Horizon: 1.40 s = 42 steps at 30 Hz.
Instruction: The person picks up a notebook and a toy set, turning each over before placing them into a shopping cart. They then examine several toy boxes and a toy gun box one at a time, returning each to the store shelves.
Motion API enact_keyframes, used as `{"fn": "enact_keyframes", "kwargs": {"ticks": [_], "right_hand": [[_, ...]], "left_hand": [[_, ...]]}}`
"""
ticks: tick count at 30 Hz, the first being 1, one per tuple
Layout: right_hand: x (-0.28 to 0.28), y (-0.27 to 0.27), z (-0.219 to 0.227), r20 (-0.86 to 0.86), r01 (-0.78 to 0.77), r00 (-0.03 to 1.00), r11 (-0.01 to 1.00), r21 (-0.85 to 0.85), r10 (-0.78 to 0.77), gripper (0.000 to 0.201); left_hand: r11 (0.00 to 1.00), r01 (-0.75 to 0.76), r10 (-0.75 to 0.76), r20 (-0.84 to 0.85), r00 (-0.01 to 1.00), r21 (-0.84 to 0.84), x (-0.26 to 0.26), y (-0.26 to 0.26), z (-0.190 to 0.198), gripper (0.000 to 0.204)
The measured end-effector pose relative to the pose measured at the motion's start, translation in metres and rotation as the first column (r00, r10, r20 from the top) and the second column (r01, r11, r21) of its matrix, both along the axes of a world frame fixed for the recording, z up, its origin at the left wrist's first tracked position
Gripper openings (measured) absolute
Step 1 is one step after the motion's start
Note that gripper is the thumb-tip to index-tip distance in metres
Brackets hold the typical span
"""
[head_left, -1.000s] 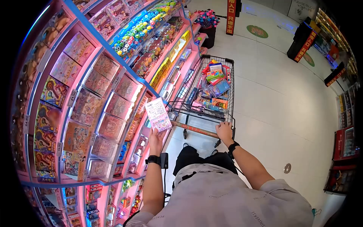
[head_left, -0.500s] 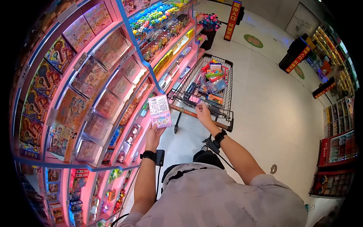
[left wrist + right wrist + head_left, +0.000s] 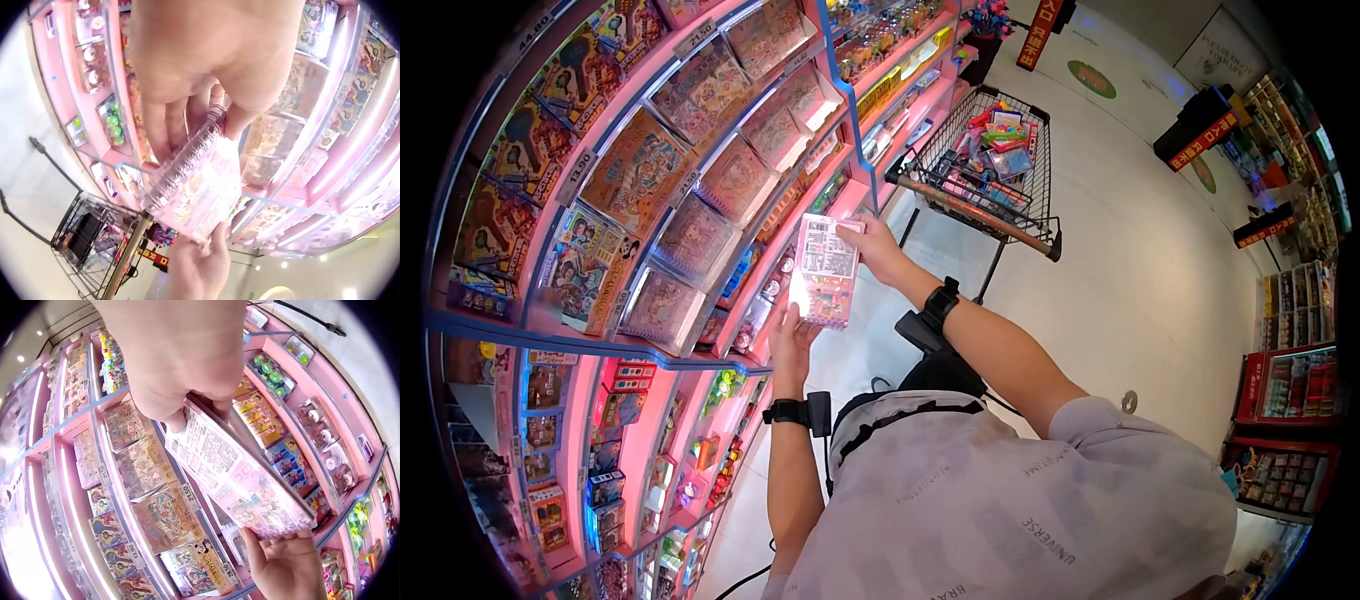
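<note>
A pink spiral-bound notebook (image 3: 828,272) is held between both hands, its printed back with a white label turned up toward the head camera. My left hand (image 3: 792,340) grips the coil-bound lower end, thumb on the near face and fingers behind, as the left wrist view shows. At the opposite end, my right hand (image 3: 878,250) pinches the top corner. The right wrist view shows the notebook (image 3: 231,469) tilted, with the right thumb on its labelled face.
Pink shelves (image 3: 700,215) of boxed and wrapped goods with price tags rise on the left. Ahead stands a wire shopping cart (image 3: 1045,215) holding several colourful packages. Pale floor (image 3: 1120,300) runs along the right, with red display racks (image 3: 1280,390) beyond.
My right hand has left the cart handle and come across to the notebook, taking its top corner. The left hand keeps its grip. The cart now appears farther off to the upper right.
</note>
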State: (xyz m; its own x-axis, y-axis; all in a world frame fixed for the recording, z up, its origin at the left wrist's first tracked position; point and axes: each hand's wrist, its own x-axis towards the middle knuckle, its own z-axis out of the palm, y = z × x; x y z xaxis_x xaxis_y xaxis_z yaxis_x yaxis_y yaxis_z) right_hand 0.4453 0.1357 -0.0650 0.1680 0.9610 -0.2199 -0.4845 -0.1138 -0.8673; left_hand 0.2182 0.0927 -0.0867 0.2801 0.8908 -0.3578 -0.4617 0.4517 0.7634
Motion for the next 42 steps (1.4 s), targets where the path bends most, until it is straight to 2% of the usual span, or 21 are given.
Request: {"fn": "enact_keyframes", "kwargs": {"ticks": [1,3,5,6,7,9,11,13,17,19,22,25,26,30,32,34,35,37,39,40,42], "right_hand": [[-0.010,-0.009,-0.004,0.004,-0.054,0.999,0.998,0.017,0.054,0.023],[-0.033,-0.037,-0.022,0.010,-0.165,0.986,0.986,0.035,0.165,0.024],[-0.065,-0.071,-0.022,-0.026,-0.303,0.953,0.953,-0.026,0.303,0.030],[-0.074,-0.081,-0.022,-0.071,-0.312,0.948,0.950,-0.024,0.310,0.034],[-0.081,-0.086,-0.023,-0.117,-0.322,0.941,0.947,-0.019,0.318,0.039],[-0.086,-0.086,-0.023,-0.153,-0.371,0.918,0.928,-0.013,0.365,0.044],[-0.082,-0.084,-0.025,-0.183,-0.397,0.905,0.917,-0.036,0.385,0.048],[-0.075,-0.084,-0.016,-0.198,-0.382,0.912,0.920,-0.084,0.360,0.051],[-0.062,-0.080,-0.016,-0.419,-0.332,0.859,0.943,-0.017,0.294,0.042],[-0.056,-0.078,-0.019,-0.428,-0.306,0.864,0.952,-0.027,0.266,0.038],[-0.044,-0.077,-0.018,-0.467,-0.293,0.858,0.951,-0.100,0.215,0.038],[-0.032,-0.086,-0.004,-0.462,-0.190,0.879,0.975,-0.113,0.118,0.042],[-0.026,-0.088,-0.004,-0.463,-0.183,0.879,0.977,-0.111,0.112,0.047],[0.001,-0.102,0.012,-0.470,-0.104,0.882,0.983,-0.152,0.020,0.058],[0.015,-0.106,0.007,-0.574,-0.008,0.816,0.991,-0.133,-0.070,0.058],[0.027,-0.112,0.004,-0.674,0.126,0.710,0.978,-0.164,-0.205,0.055],[0.032,-0.114,-0.002,-0.674,0.163,0.702,0.973,-0.163,-0.231,0.053],[0.044,-0.114,-0.021,-0.673,0.232,0.686,0.960,-0.157,-0.276,0.049],[0.048,-0.114,-0.033,-0.593,0.169,0.770,0.972,-0.165,-0.235,0.047],[0.050,-0.115,-0.037,-0.549,0.133,0.809,0.976,-0.175,-0.209,0.047],[0.053,-0.114,-0.033,-0.529,0.042,0.839,0.985,-0.170,-0.127,0.046]], "left_hand": [[0.997,-0.081,0.081,-0.041,0.996,-0.005,-0.021,0.014,0.000,0.024],[0.952,-0.202,0.222,-0.062,0.973,0.232,-0.051,0.060,-0.004,0.020],[0.976,0.057,0.044,-0.451,0.892,0.209,-0.073,0.095,0.031,0.019],[0.965,0.059,0.070,-0.470,0.880,0.255,-0.059,0.095,0.057,0.020],[0.941,0.169,0.008,-0.516,0.857,0.294,-0.051,0.093,0.077,0.019],[0.805,0.384,-0.013,-0.633,0.774,0.452,-0.044,0.101,0.080,0.019],[0.784,0.444,0.022,-0.734,0.679,0.434,-0.040,0.097,0.085,0.021],[0.789,0.387,0.058,-0.686,0.726,0.476,-0.035,0.092,0.077,0.021],[0.882,0.272,0.031,-0.623,0.781,0.385,-0.027,0.083,0.044,0.019],[0.910,0.222,0.042,-0.612,0.790,0.349,-0.020,0.077,0.040,0.019],[0.892,0.269,0.003,-0.600,0.800,0.363,-0.009,0.079,0.035,0.021],[0.899,0.294,-0.059,-0.577,0.814,0.323,0.006,0.076,0.046,0.022],[0.889,0.309,-0.106,-0.504,0.857,0.337,0.011,0.076,0.045,0.026],[0.839,0.450,-0.291,-0.447,0.846,0.306,0.031,0.068,0.065,0.038],[0.829,0.499,-0.361,-0.438,0.823,0.254,0.044,0.064,0.062,0.044],[0.774,0.601,-0.491,-0.411,0.768,0.198,0.059,0.060,0.056,0.047],[0.741,0.650,-0.553,-0.396,0.734,0.170,0.067,0.058,0.050,0.048],[0.773,0.602,-0.537,-0.299,0.789,0.200,0.087,0.055,0.035,0.046],[0.846,0.505,-0.471,-0.202,0.859,0.170,0.107,0.055,0.031,0.046],[0.868,0.480,-0.448,-0.220,0.867,0.126,0.114,0.057,0.030,0.045],[0.876,0.456,-0.421,-0.214,0.882,0.157,0.131,0.061,0.027,0.044]]}}
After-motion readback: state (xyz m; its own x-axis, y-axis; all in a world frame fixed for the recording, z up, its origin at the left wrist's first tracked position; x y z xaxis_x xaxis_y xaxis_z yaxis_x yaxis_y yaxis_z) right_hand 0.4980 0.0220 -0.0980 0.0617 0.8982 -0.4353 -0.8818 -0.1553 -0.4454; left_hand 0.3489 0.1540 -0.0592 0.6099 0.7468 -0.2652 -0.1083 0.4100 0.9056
